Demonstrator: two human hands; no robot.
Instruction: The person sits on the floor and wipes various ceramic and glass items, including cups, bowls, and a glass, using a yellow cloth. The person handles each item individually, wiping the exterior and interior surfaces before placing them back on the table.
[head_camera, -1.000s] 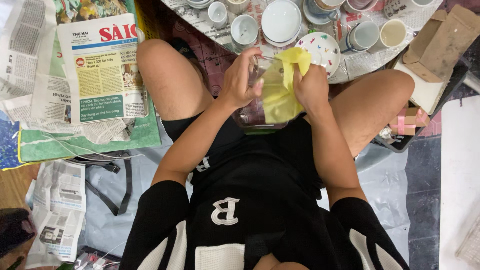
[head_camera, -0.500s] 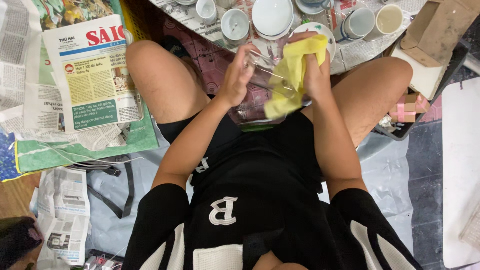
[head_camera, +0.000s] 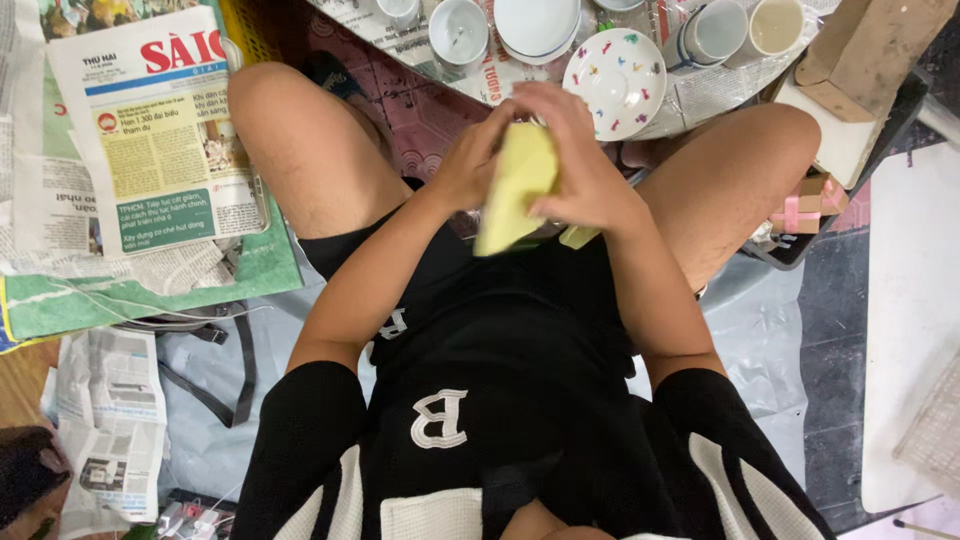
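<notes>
Both of my hands meet above my lap, between my bare knees. My right hand (head_camera: 583, 170) presses a folded yellow cloth (head_camera: 516, 187) against what my left hand (head_camera: 468, 168) grips from the other side. That object is almost wholly hidden by the cloth and fingers; only a sliver of clear glass (head_camera: 462, 222) shows under my left hand. I sit in black shorts and a black top with white trim.
Beyond my hands, on newspaper, stand a white saucer with coloured specks (head_camera: 615, 75), a white bowl (head_camera: 535, 25) and several cups (head_camera: 458, 30). A cardboard box (head_camera: 870, 45) lies at the upper right. Newspapers (head_camera: 150, 130) cover the floor to the left.
My hands came lower and closer together. The cloth, draped over the glass's rim before, now wraps its side and hides it. The view shifted slightly.
</notes>
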